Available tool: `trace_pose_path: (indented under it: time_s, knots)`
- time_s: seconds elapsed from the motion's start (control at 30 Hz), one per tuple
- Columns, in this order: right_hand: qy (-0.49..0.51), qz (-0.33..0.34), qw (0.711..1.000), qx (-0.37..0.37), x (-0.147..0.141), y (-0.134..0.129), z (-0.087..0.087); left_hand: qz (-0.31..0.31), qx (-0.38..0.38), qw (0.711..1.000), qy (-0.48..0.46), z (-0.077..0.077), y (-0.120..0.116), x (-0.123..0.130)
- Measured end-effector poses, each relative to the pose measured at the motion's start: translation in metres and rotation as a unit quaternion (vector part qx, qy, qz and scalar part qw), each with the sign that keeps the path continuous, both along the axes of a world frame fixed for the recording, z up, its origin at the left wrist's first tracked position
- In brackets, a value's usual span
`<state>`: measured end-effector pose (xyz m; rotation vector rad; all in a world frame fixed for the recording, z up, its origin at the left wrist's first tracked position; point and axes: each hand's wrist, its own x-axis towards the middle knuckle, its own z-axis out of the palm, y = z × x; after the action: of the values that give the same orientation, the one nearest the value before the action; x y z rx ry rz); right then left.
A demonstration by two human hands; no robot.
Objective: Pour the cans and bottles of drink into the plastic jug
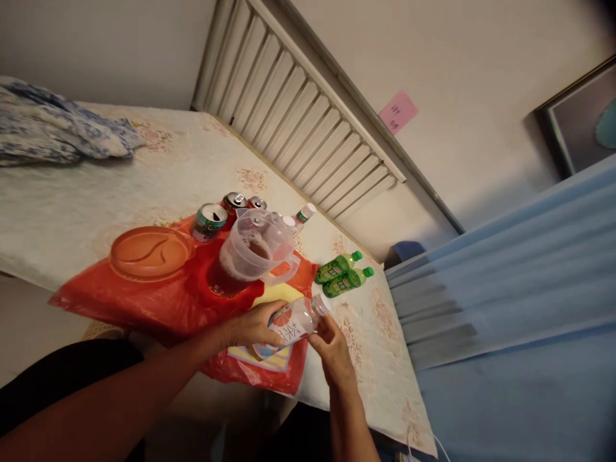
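Right now the left hand (260, 324) is wrapped around a clear bottle (292, 323) with a white label (283, 326), holding it tilted over the near part of a red plastic sheet (103, 301) on the worktop (380, 359). The right hand (333, 350) curls by its pale cap (321, 304) — whether the fingers truly grip it is hard to tell. Just beyond stands a translucent pitcher (235, 255) of brown, foamy liquid (228, 279), with an orange lid (150, 252) to its left — and two green bottles (347, 282) to its right.
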<state>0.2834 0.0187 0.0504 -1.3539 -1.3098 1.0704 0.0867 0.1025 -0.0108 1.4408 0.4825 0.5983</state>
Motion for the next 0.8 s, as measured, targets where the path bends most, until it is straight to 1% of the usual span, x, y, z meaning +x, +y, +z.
trace_pose_path:
  time_s: [0.1, 0.23, 0.37, 0.53, 0.6, 0.67, 0.73, 0.8]
  knots:
    - [0.000, -0.012, 1.000, -0.006, -0.013, -0.006, -0.012, -0.003, 0.006, 1.000, -0.010, -0.001, -0.001, 0.002]
    - [-0.017, -0.045, 0.999, -0.003, -0.023, -0.008, -0.023, 0.001, 0.015, 1.000, -0.011, -0.001, -0.001, 0.004]
    - [-0.041, -0.085, 0.995, -0.016, -0.029, -0.008, -0.028, 0.007, 0.024, 1.000, -0.015, -0.005, 0.000, 0.006]
    - [-0.040, -0.106, 0.993, -0.023, -0.033, -0.010, -0.032, 0.021, 0.069, 0.997, -0.002, -0.013, 0.001, 0.009]
    - [-0.037, -0.117, 0.992, -0.025, -0.030, -0.009, -0.033, 0.017, 0.073, 0.997, -0.021, -0.018, 0.000, 0.011]
    - [-0.018, -0.130, 0.991, -0.020, -0.024, -0.008, -0.033, 0.019, 0.059, 0.997, -0.036, -0.023, 0.000, 0.014]
    - [0.010, -0.156, 0.988, -0.005, -0.014, -0.007, -0.032, 0.036, 0.046, 0.998, -0.034, -0.028, 0.000, 0.017]
    - [0.021, -0.195, 0.980, 0.012, 0.002, -0.007, -0.029, 0.063, 0.050, 0.996, -0.022, -0.032, 0.000, 0.020]
